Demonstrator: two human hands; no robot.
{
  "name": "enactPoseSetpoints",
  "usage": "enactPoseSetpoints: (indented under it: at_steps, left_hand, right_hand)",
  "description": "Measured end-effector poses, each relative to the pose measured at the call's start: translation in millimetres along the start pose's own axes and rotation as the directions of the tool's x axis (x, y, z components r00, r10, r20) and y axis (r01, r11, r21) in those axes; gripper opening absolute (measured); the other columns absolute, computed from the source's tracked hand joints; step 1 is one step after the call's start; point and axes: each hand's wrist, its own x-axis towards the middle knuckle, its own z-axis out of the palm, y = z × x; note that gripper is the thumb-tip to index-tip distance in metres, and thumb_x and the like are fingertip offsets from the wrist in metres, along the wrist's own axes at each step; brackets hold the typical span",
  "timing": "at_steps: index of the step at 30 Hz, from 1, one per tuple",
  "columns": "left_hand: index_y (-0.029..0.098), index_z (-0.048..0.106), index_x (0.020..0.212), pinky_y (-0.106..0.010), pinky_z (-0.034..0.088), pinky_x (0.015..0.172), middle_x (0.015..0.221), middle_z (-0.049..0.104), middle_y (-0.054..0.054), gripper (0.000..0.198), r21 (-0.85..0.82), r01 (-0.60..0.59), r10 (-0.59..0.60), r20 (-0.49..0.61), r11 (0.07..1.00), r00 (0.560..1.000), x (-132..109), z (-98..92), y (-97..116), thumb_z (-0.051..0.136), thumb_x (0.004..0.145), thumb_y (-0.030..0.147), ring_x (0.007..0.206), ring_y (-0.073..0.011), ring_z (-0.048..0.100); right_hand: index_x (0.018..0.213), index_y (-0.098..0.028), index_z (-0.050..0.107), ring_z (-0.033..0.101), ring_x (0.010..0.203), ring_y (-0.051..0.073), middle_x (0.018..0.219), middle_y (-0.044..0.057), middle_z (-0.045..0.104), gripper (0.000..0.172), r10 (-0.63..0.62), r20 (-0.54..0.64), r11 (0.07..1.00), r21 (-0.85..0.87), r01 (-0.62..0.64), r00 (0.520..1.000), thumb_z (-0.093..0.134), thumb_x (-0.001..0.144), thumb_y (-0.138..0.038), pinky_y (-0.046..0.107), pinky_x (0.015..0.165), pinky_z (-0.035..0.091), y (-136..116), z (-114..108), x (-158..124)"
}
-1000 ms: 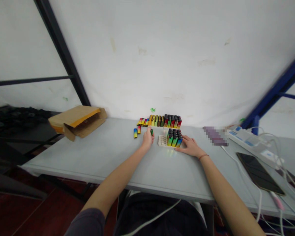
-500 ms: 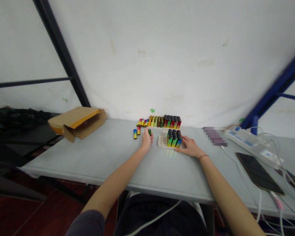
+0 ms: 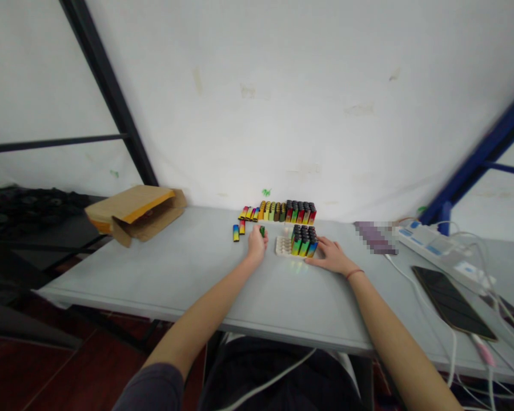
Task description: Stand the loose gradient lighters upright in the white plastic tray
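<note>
My left hand (image 3: 257, 244) is closed around a green lighter (image 3: 262, 230), whose upper end pokes out of the fingers. Just right of it lies a white tray (image 3: 283, 246) with round holes; its left part shows bare holes. Several green, yellow and blue lighters (image 3: 303, 242) with black tops stand upright in the tray's right part. My right hand (image 3: 332, 256) grips the tray's right end, thumb along the front corner and fingers at the side. Two loose lighters, one blue and yellow (image 3: 236, 233) and one red and yellow (image 3: 242, 227), lie left of my left hand.
Behind the tray stand rows of yellow and brown lighters (image 3: 272, 211) and black-topped red ones (image 3: 300, 212). More loose lighters (image 3: 248, 213) lie beside them. An open cardboard box (image 3: 137, 211) sits left. A phone (image 3: 452, 299), power strip (image 3: 441, 251) and cables are right.
My left hand has shifted very slightly to the right with the green lighter. The right hand and tray look unmoved.
</note>
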Motion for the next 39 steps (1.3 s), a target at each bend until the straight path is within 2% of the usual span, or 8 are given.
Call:
enactPoseSetpoints:
  at_steps: [5,9,12,16,21,26,35,39]
  left_hand:
    - [0.022,0.043,0.069,-0.020,0.019,0.040,0.047,0.031,0.009,0.048,-0.001,-0.004,0.004,0.011,1.000,1.000,0,-0.5,0,0.032,0.096,0.059,0.037,-0.0074,0.025]
    - [0.021,0.051,0.093,-0.020,0.034,0.047,0.056,0.045,0.008,0.033,0.094,-0.167,0.159,0.084,0.982,0.984,4,-0.2,-9,0.046,0.096,0.054,0.045,-0.0094,0.042]
    - [0.022,0.054,0.097,-0.024,0.050,0.070,0.071,0.060,0.003,0.019,0.222,-0.376,0.341,0.180,0.900,0.923,6,0.3,-13,0.053,0.096,0.042,0.068,-0.0134,0.060]
    - [0.020,0.064,0.099,-0.030,0.050,0.094,0.107,0.069,-0.008,0.013,0.335,-0.561,0.513,0.228,0.757,0.828,5,0.5,-12,0.062,0.092,0.031,0.104,-0.0189,0.063]
    - [0.019,0.068,0.110,-0.029,0.053,0.091,0.117,0.072,-0.008,0.020,0.290,-0.536,0.447,0.322,0.792,0.835,6,-0.1,-13,0.062,0.093,0.028,0.102,-0.0193,0.068]
    - [0.020,0.070,0.112,-0.035,0.053,0.099,0.122,0.073,-0.009,0.024,0.297,-0.543,0.415,0.397,0.786,0.818,8,0.2,-20,0.065,0.091,0.030,0.106,-0.0220,0.069]
    - [0.019,0.072,0.111,-0.038,0.050,0.106,0.122,0.071,-0.012,0.024,0.380,-0.690,0.502,0.486,0.616,0.715,6,-0.8,-19,0.060,0.094,0.030,0.111,-0.0232,0.067]
    - [0.019,0.071,0.114,-0.037,0.051,0.103,0.123,0.070,-0.012,0.025,0.388,-0.699,0.508,0.490,0.600,0.708,8,0.2,-19,0.057,0.095,0.026,0.107,-0.0220,0.067]
  right_hand:
    - [0.146,-0.023,0.056,0.036,0.151,0.037,0.163,0.015,0.042,0.079,-0.005,-0.001,1.000,0.008,0.005,1.000,0.062,0.085,-0.072,0.059,0.123,0.024,1,0,0]
    - [0.147,-0.024,0.056,0.036,0.150,0.039,0.163,0.014,0.043,0.079,0.004,0.002,1.000,0.003,-0.004,1.000,0.063,0.085,-0.072,0.060,0.124,0.023,0,0,0]
    - [0.148,-0.025,0.055,0.035,0.151,0.040,0.163,0.014,0.042,0.080,0.011,0.006,1.000,-0.004,-0.011,1.000,0.063,0.085,-0.071,0.062,0.124,0.023,-1,0,0]
    - [0.150,-0.025,0.053,0.033,0.152,0.040,0.164,0.014,0.041,0.080,0.017,0.006,1.000,0.002,-0.017,1.000,0.063,0.085,-0.071,0.065,0.123,0.022,-1,0,0]
    - [0.148,-0.024,0.055,0.038,0.150,0.038,0.162,0.015,0.043,0.080,0.001,-0.006,1.000,0.006,-0.001,1.000,0.063,0.084,-0.072,0.062,0.123,0.024,1,2,1]
    - [0.147,-0.023,0.056,0.038,0.150,0.038,0.162,0.016,0.043,0.079,0.003,-0.003,1.000,-0.009,-0.003,1.000,0.062,0.085,-0.072,0.060,0.123,0.025,1,2,1]
    - [0.149,-0.024,0.054,0.035,0.151,0.040,0.164,0.016,0.041,0.081,0.011,-0.002,1.000,0.013,-0.011,1.000,0.062,0.084,-0.073,0.066,0.123,0.021,-1,1,0]
    - [0.149,-0.024,0.054,0.036,0.151,0.040,0.163,0.016,0.041,0.081,0.013,-0.004,1.000,0.010,-0.013,1.000,0.062,0.084,-0.073,0.066,0.123,0.022,0,3,0]
